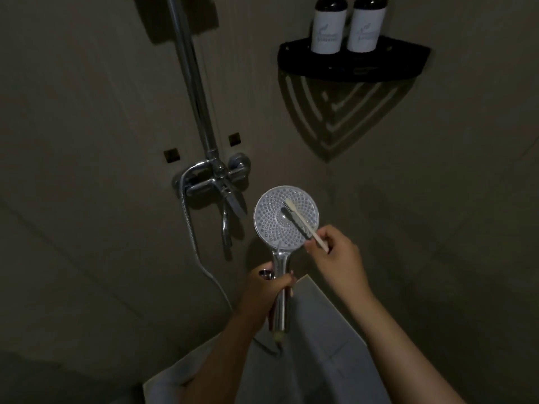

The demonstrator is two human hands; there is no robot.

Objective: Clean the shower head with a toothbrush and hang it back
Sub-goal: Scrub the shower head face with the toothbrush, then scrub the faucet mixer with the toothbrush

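Gripping the chrome handle of the round, silver handheld shower head [285, 220] in the left hand [268, 290], with the fingers curled fully round the handle, low down toward the hose joint. Keeping the pale nozzle face turned up toward the camera, presumably for exposing every nozzle row to the bristles.

Pinching the slim white plastic toothbrush [306, 225] in the right hand [335, 255], with fingers and thumb closing on the tail of its shaft. Laying the brush head against the nozzle face, just right of centre. Holding far back on the shaft, probably for reaching across the whole disc.

Holding the shower head off any bracket, in front of the beige wall and just right of the chrome mixer tap [215, 182]. Trailing the ribbed metal hose [190, 228] in a loose curve from the mixer tap, leaving slack for turning the head.

Judging the step as scrubbing, with hanging back not yet done.

Following the chrome riser pipe [192, 68] upward without finding a bracket plainly in view. Noting, well apart at upper right, the black corner shelf [350, 68] carrying two dark bottles with white labels [328, 27].
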